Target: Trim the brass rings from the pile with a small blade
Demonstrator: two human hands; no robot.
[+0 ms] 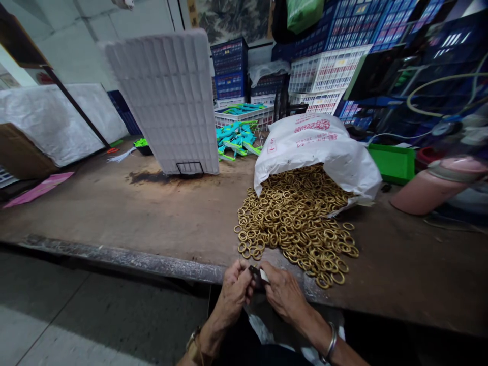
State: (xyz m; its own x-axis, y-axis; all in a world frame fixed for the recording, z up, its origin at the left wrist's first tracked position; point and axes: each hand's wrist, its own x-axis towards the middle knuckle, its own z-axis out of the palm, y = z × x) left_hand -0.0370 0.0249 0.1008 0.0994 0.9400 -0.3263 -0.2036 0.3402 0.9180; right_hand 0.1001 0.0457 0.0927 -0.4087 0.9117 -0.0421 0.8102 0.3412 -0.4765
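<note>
At the table's front edge, my left hand (233, 288) and my right hand (285, 294) are close together, with the fingers of both closed. Between them they pinch a small dark flat piece (256, 275) with a pale part on its right side; its exact kind cannot be made out. Just beyond my hands lies a heap of brass-coloured rings (293, 218). It spills from the mouth of a white woven sack (316, 137) with red print, lying on its side. A few rings lie loose near my right hand.
An upright white ribbed panel (175, 101) stands on the table (114, 213) at the back left. Turquoise and green pieces (238, 136) lie behind it. To the right are a green tray (392, 162) and a pink bottle (427, 185). Stacked crates (320, 71) line the back.
</note>
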